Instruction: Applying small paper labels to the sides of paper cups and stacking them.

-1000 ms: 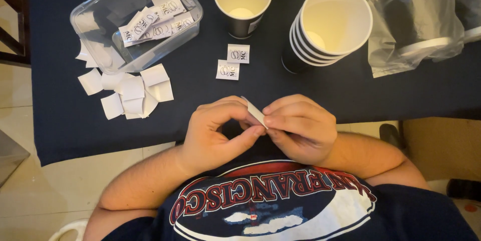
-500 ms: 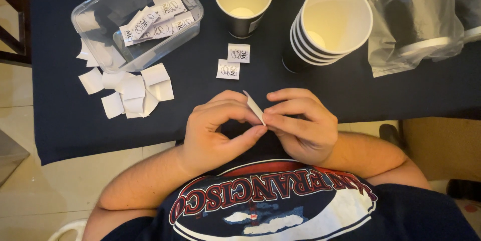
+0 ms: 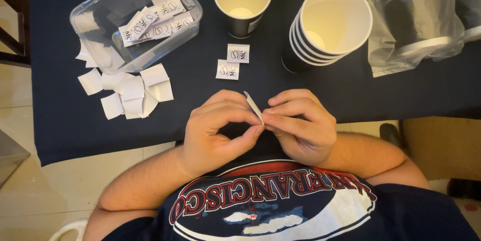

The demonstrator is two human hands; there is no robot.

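A small white sticker slip point(image 3: 253, 105) is pinched edge-on between the fingertips of both hands, just in front of my chest. My left hand point(image 3: 218, 128) grips its lower end with thumb and forefinger. My right hand point(image 3: 300, 123) holds it from the other side. Two small printed stickers point(image 3: 233, 61) lie flat on the dark blue tablecloth point(image 3: 65, 120) just beyond my hands. Behind them stands a single black paper cup point(image 3: 242, 0), and to its right a stack of nested black cups point(image 3: 328, 23).
A clear plastic tub point(image 3: 107, 15) with printed stickers inside sits at the far left. A heap of blank white backing papers point(image 3: 130, 90) lies beside it. More cup stacks in a clear plastic sleeve point(image 3: 418, 18) fill the far right. Tiled floor shows at the left.
Both hands have stayed in place; the fingers have shifted slightly on the slip, and its top now stands a little more upright between them.
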